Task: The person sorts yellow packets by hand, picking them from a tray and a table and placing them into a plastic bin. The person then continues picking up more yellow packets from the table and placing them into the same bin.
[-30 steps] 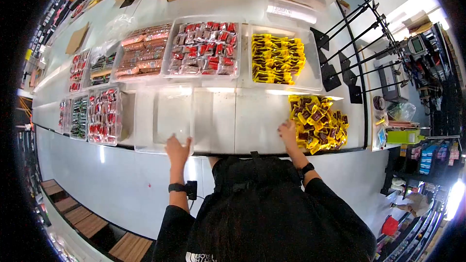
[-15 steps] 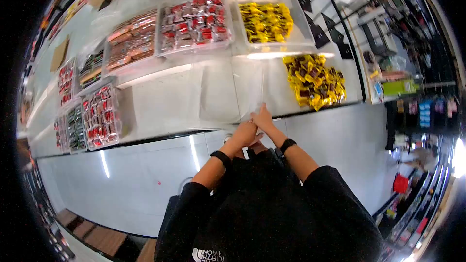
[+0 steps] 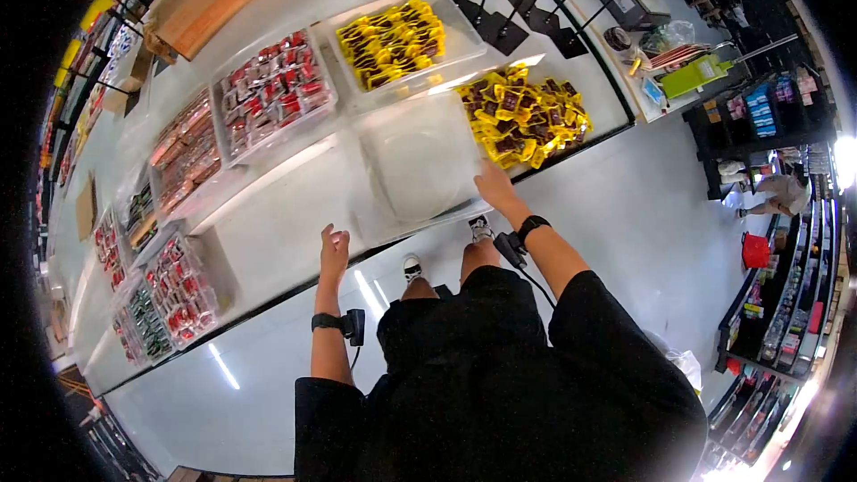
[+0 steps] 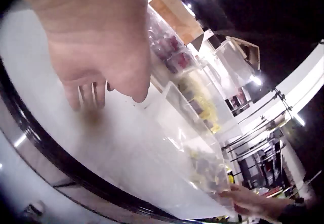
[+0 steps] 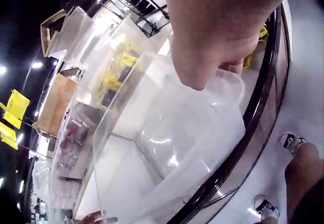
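A clear plastic bin (image 3: 415, 156) with nothing in it sits at the table's front edge, beside a loose pile of yellow-wrapped candies (image 3: 527, 116). My right hand (image 3: 500, 186) grips the bin's right rim, next to the pile. In the right wrist view, the thumb side of that hand (image 5: 215, 47) lies inside the bin wall, with fingertips beyond the rim. Left of the bin, my left hand (image 3: 335, 252) hovers over the table's front, holding nothing. Its loosely bent fingers (image 4: 93, 95) show in the left wrist view.
Behind the bin, a tub of neatly rowed yellow candies (image 3: 393, 43) stands beside a tub of red and silver packets (image 3: 277, 94). Smaller filled tubs (image 3: 174, 290) line the left end. Black metal stands (image 3: 509, 22) occupy the back right. A person (image 3: 786, 192) is far right.
The empty bin has moved right along the table, up to the candy pile. My hands came together at its front, then parted; the left moved back left, the right to the bin's right rim.
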`<state>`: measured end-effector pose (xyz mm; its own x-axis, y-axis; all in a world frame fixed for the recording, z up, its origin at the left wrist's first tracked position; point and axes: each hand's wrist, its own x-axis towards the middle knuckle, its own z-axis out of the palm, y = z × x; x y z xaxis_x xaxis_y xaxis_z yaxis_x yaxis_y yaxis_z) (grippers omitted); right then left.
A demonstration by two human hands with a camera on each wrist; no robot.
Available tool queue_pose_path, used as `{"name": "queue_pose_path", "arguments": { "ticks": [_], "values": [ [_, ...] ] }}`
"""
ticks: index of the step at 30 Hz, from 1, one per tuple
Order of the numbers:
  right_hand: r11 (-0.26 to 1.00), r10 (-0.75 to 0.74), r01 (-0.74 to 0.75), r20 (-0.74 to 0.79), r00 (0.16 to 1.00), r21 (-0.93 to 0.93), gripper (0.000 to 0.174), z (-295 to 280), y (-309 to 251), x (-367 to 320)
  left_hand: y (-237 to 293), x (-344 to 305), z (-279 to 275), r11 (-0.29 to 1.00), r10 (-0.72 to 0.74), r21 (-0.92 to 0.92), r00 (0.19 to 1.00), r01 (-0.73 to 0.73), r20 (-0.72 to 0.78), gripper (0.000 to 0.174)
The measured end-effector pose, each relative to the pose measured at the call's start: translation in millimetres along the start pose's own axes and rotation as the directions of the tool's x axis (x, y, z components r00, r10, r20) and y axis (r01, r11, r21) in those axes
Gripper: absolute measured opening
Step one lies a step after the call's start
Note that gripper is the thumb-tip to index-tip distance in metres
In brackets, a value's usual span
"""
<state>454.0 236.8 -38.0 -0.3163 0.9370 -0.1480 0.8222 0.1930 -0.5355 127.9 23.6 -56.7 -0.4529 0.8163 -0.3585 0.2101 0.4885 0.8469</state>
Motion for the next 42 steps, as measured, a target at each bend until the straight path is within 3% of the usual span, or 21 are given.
{"name": "queue_pose_path", "arguments": {
  "ticks": [2,4,6,7,9,10,11,12,16,18,20,22,24,28,30,32,34,35,39,40,42],
  "values": [
    [0.998,0.067,-0.063,0.259,0.964,-0.025,0.048,-23,-7,6,12,1,29,0.993,-0.04,-0.107,0.999,0.043,0.032,0.033],
    [0.998,-0.041,0.032,0.216,0.976,0.045,0.049,-36,6,6,17,3,56,0.972,-0.078,-0.216,0.995,0.088,0.055,0.027],
    [0.983,-0.034,0.004,0.158,0.987,0.184,0.048,-65,8,12,17,-4,77,0.981,0.026,-0.193,1.0,-0.024,0.01,0.023],
    [0.978,0.034,-0.056,0.111,0.993,0.2,0.044,-48,39,24,52,-19,84,1.0,-0.016,-0.025,1.0,0.015,-0.016,0.023],
    [0.982,-0.182,0.183,-0.034,0.983,0.044,0.039,-53,78,34,40,-22,101,0.999,-0.018,-0.042,0.986,0.012,-0.167,0.027],
    [0.955,-0.256,0.259,0.036,0.966,-0.146,0.032,-68,82,39,53,-26,108,1.0,-0.006,0.02,0.973,0.011,-0.23,0.029],
    [0.896,-0.438,0.436,0.003,0.899,-0.079,0.029,-76,93,43,51,-23,113,0.999,-0.022,0.038,0.961,0.034,-0.275,0.035],
    [0.908,-0.401,0.418,0.234,0.886,-0.025,0.036,-78,101,56,64,-21,116,0.998,-0.025,0.042,0.954,0.039,-0.299,0.035],
    [0.702,-0.619,0.684,0.305,0.724,-0.199,0.036,-78,94,80,93,-25,118,0.983,-0.154,0.046,0.94,0.176,-0.303,0.048],
    [0.594,-0.633,0.759,0.427,0.646,-0.266,0.036,-70,85,84,97,-25,109,0.944,-0.163,0.257,0.968,0.209,-0.188,0.049],
    [0.571,-0.656,0.766,0.396,0.643,-0.297,0.035,-61,81,86,98,-23,104,0.939,-0.195,0.247,0.962,0.24,-0.193,0.049],
    [0.603,-0.59,0.684,0.348,0.729,-0.41,0.034,-50,82,85,100,-23,101,0.951,-0.151,0.255,0.982,0.176,-0.115,0.049],
    [0.577,-0.545,0.686,0.416,0.728,-0.444,0.037,-42,85,85,107,-24,99,0.951,-0.168,0.243,0.98,0.19,-0.109,0.049],
    [0.544,-0.554,0.627,0.322,0.768,-0.558,0.033,-41,72,88,102,-13,85,0.915,-0.2,0.355,0.98,0.193,-0.018,0.049],
    [0.704,-0.355,0.547,0.443,0.823,-0.453,0.037,-49,61,89,97,-12,77,0.948,-0.127,0.301,0.99,0.102,0.063,0.05],
    [0.791,-0.347,0.476,0.358,0.867,-0.385,0.039,-50,66,90,109,-8,64,0.95,-0.16,0.287,0.982,0.125,0.101,0.047],
    [0.882,-0.251,0.325,0.244,0.937,-0.342,0.039,-57,69,89,104,-3,51,0.959,-0.036,0.282,0.999,0.04,-0.019,0.042],
    [0.901,-0.291,0.323,0.147,0.945,-0.291,0.042,-61,73,84,100,3,44,0.947,0.078,0.318,0.992,-0.042,-0.103,0.035],
    [0.978,-0.209,0.208,0.172,0.963,0.029,0.045,-101,64,80,139,25,27,0.97,0.191,0.191,0.957,-0.15,-0.218,0.026],
    [0.946,-0.318,0.311,0.076,0.945,0.093,0.044,-109,53,77,155,30,28,0.982,0.175,0.093,0.971,-0.162,-0.165,0.025],
    [0.916,-0.401,0.402,0.092,0.911,0.011,0.041,-131,23,74,177,46,40,0.985,0.173,-0.008,0.981,-0.174,-0.088,0.025]
  ]
}}
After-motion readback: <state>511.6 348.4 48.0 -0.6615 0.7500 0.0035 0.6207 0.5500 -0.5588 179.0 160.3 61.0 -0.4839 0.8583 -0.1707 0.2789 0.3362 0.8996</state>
